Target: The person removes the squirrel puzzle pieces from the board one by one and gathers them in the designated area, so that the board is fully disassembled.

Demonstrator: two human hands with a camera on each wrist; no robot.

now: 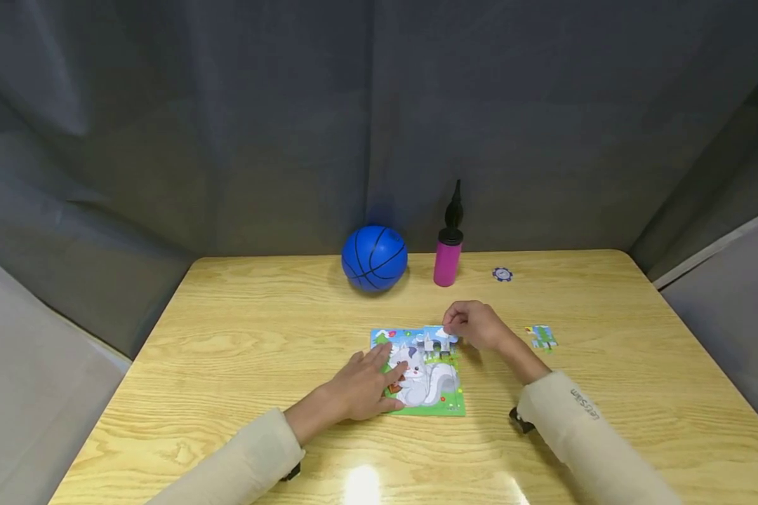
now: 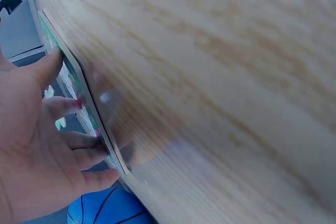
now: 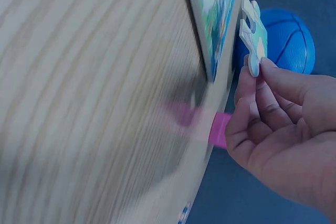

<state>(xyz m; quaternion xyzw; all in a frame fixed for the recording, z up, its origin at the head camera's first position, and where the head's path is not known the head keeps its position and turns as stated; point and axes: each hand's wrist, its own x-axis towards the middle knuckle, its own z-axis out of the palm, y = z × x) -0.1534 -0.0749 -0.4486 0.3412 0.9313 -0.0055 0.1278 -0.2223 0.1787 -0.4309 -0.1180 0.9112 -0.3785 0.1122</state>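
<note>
From the head we see the left hand [image 1: 361, 386] covering much of the left side of the puzzle [image 1: 439, 389], so part of its squirrel is hidden. The left wrist shows the puzzle almost edge-on, its picture hard to read, and the ball [image 1: 375, 258] cut off below. In the right wrist view the puzzle runs out at the top, the chip [image 1: 502, 274] is cut by the lower edge, and we get only a pink part of the pump [image 1: 447, 263]. We cannot count the loose pieces [image 1: 543, 337], too small from the head.

The puzzle lies flat on the table [image 1: 246, 315], under the left hand's spread fingers. The right hand [image 1: 480, 328] pinches a piece [image 3: 256, 38] between thumb and fingertips by the puzzle's upper right corner; from the right wrist we see a gap between them. The loose pieces lie right of the right hand.
</note>
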